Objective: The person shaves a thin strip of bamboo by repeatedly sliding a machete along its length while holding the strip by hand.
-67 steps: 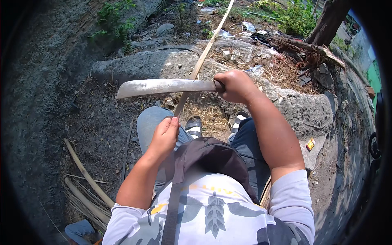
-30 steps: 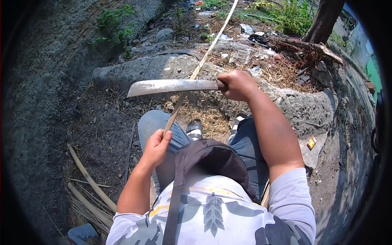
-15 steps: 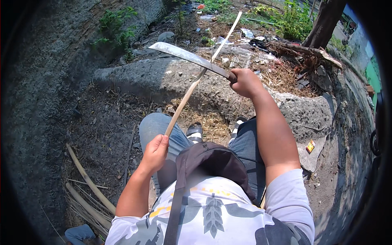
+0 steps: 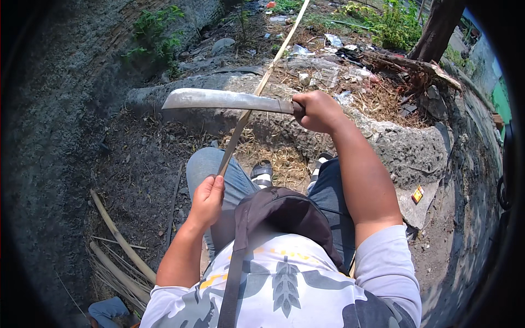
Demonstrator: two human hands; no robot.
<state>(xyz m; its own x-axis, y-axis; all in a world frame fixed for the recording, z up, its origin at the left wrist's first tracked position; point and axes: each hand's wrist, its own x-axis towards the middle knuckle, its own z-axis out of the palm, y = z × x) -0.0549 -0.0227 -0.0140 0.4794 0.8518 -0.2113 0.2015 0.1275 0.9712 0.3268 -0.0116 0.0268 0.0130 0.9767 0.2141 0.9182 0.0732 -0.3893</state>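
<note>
A long machete [image 4: 219,100] with a worn grey blade lies almost level across the view, its tip to the left. My right hand [image 4: 321,112] is closed round its dark handle. The blade crosses over a long, pale, stripped stalk [image 4: 236,136], perhaps a palm frond rib, at about its middle. My left hand [image 4: 206,202] grips the near end of this stalk above my left knee, thumb along the top. From there the stalk slants up and away to the right, its far end reaching the top of the picture.
A rough concrete ledge [image 4: 180,94] runs in front of my feet. Several pale stalks and thin sticks [image 4: 123,240] lie at lower left. A black bag [image 4: 284,216] rests on my lap. Walls rise on both sides; a tree trunk [image 4: 436,33] stands at far right.
The machete has come nearer to me along the stalk and swung level, its tip moving left and down. The stalk's far end has risen to the top edge. My left hand keeps its grip.
</note>
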